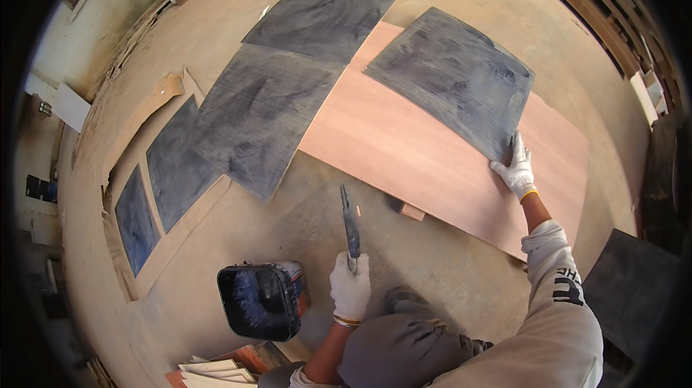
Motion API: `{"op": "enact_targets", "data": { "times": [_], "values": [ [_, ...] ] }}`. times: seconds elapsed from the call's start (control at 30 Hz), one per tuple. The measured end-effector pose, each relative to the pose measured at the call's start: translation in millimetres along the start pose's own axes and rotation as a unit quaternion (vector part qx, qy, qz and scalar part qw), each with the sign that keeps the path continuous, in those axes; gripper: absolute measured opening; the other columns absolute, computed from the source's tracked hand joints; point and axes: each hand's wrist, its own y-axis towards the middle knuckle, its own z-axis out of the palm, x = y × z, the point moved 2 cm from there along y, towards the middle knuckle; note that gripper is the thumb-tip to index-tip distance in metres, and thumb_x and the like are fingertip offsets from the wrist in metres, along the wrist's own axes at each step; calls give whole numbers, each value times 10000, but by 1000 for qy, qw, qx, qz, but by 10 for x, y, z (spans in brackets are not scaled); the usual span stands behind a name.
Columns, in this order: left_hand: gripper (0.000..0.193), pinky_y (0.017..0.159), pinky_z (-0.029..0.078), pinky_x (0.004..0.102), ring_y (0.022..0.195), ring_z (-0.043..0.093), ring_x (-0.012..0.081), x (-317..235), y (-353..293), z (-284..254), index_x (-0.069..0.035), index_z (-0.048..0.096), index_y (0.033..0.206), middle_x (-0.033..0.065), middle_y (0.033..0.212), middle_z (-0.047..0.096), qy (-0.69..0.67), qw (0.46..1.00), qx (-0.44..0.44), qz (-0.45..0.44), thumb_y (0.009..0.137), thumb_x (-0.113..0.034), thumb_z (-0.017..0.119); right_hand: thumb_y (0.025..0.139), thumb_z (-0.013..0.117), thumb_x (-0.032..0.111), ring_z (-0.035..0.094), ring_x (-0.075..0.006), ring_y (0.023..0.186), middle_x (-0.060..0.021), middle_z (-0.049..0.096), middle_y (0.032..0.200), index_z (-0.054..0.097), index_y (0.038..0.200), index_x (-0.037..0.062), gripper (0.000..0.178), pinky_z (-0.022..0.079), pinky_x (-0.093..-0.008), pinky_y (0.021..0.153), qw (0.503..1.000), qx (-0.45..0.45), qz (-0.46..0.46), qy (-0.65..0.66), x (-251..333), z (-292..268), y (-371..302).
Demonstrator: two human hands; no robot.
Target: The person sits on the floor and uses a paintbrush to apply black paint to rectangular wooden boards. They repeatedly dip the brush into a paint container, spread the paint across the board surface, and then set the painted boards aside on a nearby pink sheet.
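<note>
My left hand (351, 291), in a white knit glove, is closed around the handle of a dark, paint-caked brush (350, 226) that points away from me. Just left of it stands a square black bucket (252, 301), its inside smeared with dark paint. My right hand (516, 166), also gloved, has its thumb and fingers about the near corner of a dark-coated board (454, 71). That board lies over a bare pinkish plywood sheet (404, 146). How firmly the fingers grip the corner is hard to see.
Two dark boards (267, 110) overlap the plywood's left side. Farther left, smaller dark panels (173, 164) lie on a tan sheet. A wooden block (413, 211) shows beneath the plywood's near edge. Thin offcuts (216, 370) sit at lower left; another dark board (627, 294) stands at right.
</note>
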Motion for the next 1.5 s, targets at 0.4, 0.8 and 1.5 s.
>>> {"op": "enact_targets", "data": {
  "times": [0.4,0.8,1.5],
  "values": [
    [313,821,590,544,909,745,418,-1649,1665,216,-126,619,1179,183,1010,745,336,920,-77,184,970,-343,703,913,773,212,410,-403,1540,-166,448,1676,380,1653,61,851,310,-467,1305,987,-155,-51,-1,-533,139,21],
    [197,760,626,468,935,790,358,-2760,2774,795,-74,809,1019,172,977,803,441,855,-24,271,967,-186,656,880,768,127,440,-405,1518,-189,506,1624,448,1605,29,798,336,-487,1286,981,-173,-83,-9,-488,113,-3],
    [251,792,616,500,940,776,386,-2712,2615,889,-62,787,1051,197,986,791,474,830,-5,294,1007,-231,607,889,735,99,454,-417,1506,-201,529,1601,458,1595,16,763,340,-490,1282,981,-173,-87,-22,-396,88,-10]
  ]
}}
